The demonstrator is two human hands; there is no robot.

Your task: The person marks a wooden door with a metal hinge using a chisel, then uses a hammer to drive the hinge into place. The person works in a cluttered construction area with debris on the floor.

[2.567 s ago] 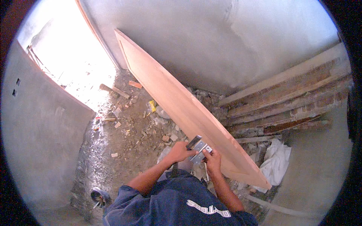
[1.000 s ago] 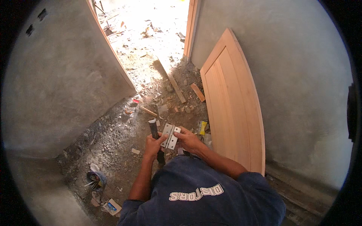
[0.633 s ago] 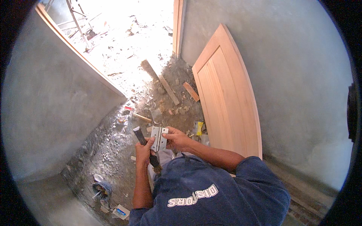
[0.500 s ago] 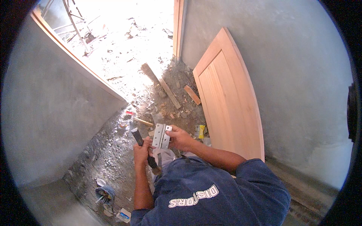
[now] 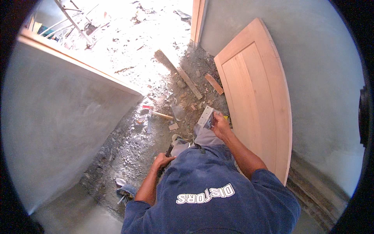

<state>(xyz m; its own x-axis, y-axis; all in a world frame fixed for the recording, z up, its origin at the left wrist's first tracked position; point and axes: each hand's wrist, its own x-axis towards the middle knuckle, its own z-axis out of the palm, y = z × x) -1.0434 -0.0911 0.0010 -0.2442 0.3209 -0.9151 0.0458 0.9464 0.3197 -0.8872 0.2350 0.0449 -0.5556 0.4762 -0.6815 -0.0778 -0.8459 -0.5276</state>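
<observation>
My right hand point(image 5: 222, 126) is out ahead of my right thigh, its fingers closed on a silver metal butt hinge point(image 5: 205, 116) with screw holes along its leaf. Lower down, beside my left hip, my left hand point(image 5: 162, 160) is closed round a dark bar-like tool point(image 5: 170, 150). Only a short stretch of that tool shows past the fingers, so its kind cannot be made out. A pale panelled wooden door point(image 5: 249, 85) leans on the wall to the right of the hinge.
A hammer point(image 5: 161, 115) with a wooden handle lies on the rubble floor. Beyond it are a long timber offcut point(image 5: 189, 82) and a shorter wood piece point(image 5: 214, 84). A blue container point(image 5: 126, 191) stands at lower left. The doorway's wooden frame point(image 5: 78, 58) borders bright, littered ground.
My right hand has carried the hinge forward and right, away from my left hand. My left hand has drawn back to my hip with the dark tool. The view has shifted.
</observation>
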